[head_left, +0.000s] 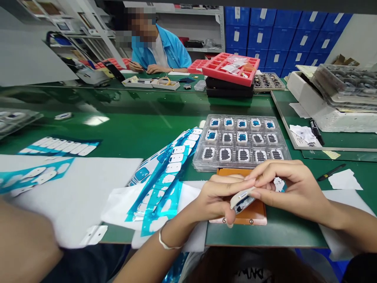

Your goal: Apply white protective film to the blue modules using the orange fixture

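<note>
Between both hands I hold a small pale casing (243, 200) with rounded corners, tilted so that its edge and a slot in its side face me. My left hand (216, 196) grips it with the thumb below and the fingers along the top. The fingers of my right hand (290, 188) pinch its far right end. Beneath the hands lies an orange fixture block (257, 214) with screws at its front edge. Just behind stands a clear plastic tray (198, 157) with rows of similar white-rimmed pieces, some covered by blue film. My fingers hide part of the casing.
Blue-backed strips of white stickers (176, 157) lie left of the tray. A black craft knife (331, 172) and white paper (345, 180) are at right. Stacked clear trays (347, 82) rest on white foam. Across the bench sits a person in blue (173, 45); another person's arm (26, 236) enters lower left.
</note>
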A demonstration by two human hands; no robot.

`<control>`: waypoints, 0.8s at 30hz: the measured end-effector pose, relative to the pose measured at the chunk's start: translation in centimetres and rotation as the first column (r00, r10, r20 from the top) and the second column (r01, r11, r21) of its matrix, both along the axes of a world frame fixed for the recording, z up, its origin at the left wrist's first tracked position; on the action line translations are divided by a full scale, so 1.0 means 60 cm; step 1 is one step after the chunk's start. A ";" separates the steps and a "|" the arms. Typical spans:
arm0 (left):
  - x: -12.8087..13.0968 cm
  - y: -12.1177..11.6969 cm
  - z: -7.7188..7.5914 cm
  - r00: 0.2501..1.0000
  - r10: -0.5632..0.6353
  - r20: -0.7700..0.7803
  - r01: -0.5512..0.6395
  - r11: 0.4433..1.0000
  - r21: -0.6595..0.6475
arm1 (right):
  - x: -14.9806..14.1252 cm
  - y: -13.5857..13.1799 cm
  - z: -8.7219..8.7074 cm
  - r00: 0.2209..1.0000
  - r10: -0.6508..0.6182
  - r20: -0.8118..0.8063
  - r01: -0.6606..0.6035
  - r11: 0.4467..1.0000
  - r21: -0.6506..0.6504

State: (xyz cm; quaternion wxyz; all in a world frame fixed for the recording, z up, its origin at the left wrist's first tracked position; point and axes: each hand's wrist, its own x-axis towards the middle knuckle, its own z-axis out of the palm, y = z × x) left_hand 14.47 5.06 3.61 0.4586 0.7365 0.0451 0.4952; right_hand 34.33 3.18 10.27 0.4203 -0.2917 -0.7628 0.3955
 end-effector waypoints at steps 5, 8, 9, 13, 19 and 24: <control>0.001 -0.003 -0.002 0.999 0.023 -0.031 -0.022 1.000 0.016 | -0.004 0.000 -0.005 1.000 -0.003 0.002 0.003 0.999 0.034; 0.002 -0.005 -0.001 0.998 0.039 -0.045 -0.039 0.999 0.012 | -0.009 0.000 -0.010 0.999 -0.032 0.011 0.031 0.998 0.063; 0.002 -0.005 0.000 0.998 0.041 -0.047 -0.040 0.999 0.006 | -0.010 0.000 -0.012 0.999 -0.049 0.007 0.048 0.996 0.077; -0.001 -0.004 -0.001 1.000 0.018 -0.018 -0.018 0.999 -0.036 | -0.011 -0.003 -0.013 0.997 -0.004 -0.071 0.006 0.999 0.035; -0.004 -0.003 -0.001 0.996 -0.044 0.079 0.050 0.995 -0.086 | -0.004 0.001 -0.003 0.979 0.096 -0.180 -0.152 0.932 -0.328; -0.002 -0.004 -0.003 0.994 -0.066 0.093 0.074 0.994 -0.083 | -0.003 0.002 -0.002 0.975 0.094 -0.203 -0.166 0.912 -0.376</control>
